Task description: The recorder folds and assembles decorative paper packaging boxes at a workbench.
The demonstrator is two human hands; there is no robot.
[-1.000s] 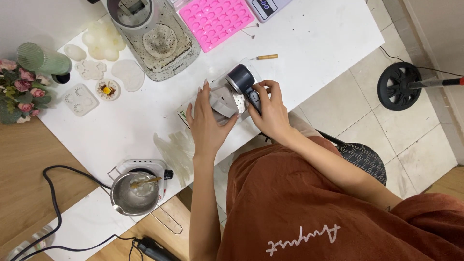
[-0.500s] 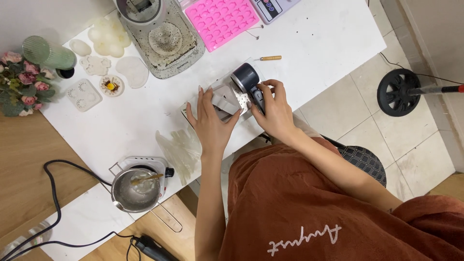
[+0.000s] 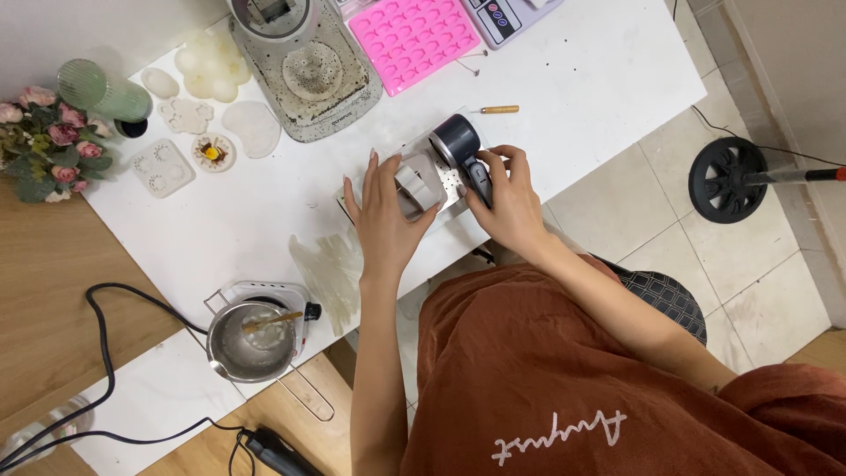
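My right hand (image 3: 509,204) grips a dark grey handheld blower-like tool (image 3: 460,145) near the front edge of the white table (image 3: 599,79), its round head pointing at a small pale mould. My left hand (image 3: 385,216) rests on that grey-white mould (image 3: 416,183), fingers spread, holding it down on a small perforated tray (image 3: 447,181). The two hands sit close together, almost touching across the tray.
A small metal pot with a wooden stick on an electric hotplate (image 3: 256,335) stands at the front left, its black cable (image 3: 106,353) trailing. At the back lie a pink silicone mould (image 3: 414,40), a grey machine (image 3: 308,70), several white moulds (image 3: 189,115), flowers (image 3: 53,145), and a small wooden-handled tool (image 3: 498,109).
Both hands and the tool stay in nearly the same place on the table. The left hand's fingers shifted slightly over the mould; the view moved a little.
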